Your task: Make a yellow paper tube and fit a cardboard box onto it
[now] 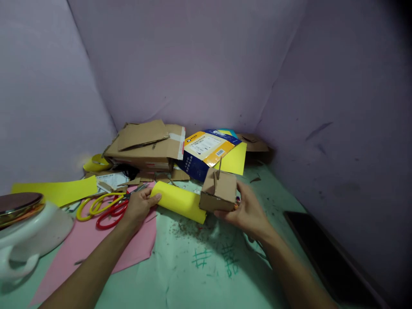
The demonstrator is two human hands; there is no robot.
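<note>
A small brown cardboard box with a thin upright strip on top is in my right hand, whose fingers wrap its right side and underside. My left hand pinches the left end of a curled sheet of yellow paper. The yellow sheet's right end lies beside the box; whether they touch I cannot tell. Close to my left hand are red-handled scissors and yellow-handled scissors, lying on pink paper.
Behind stand a large cardboard box and a blue-and-orange package. A yellow strip and a white cup are at left. A dark flat device lies at right. Green marks and crumbs dot the green tabletop.
</note>
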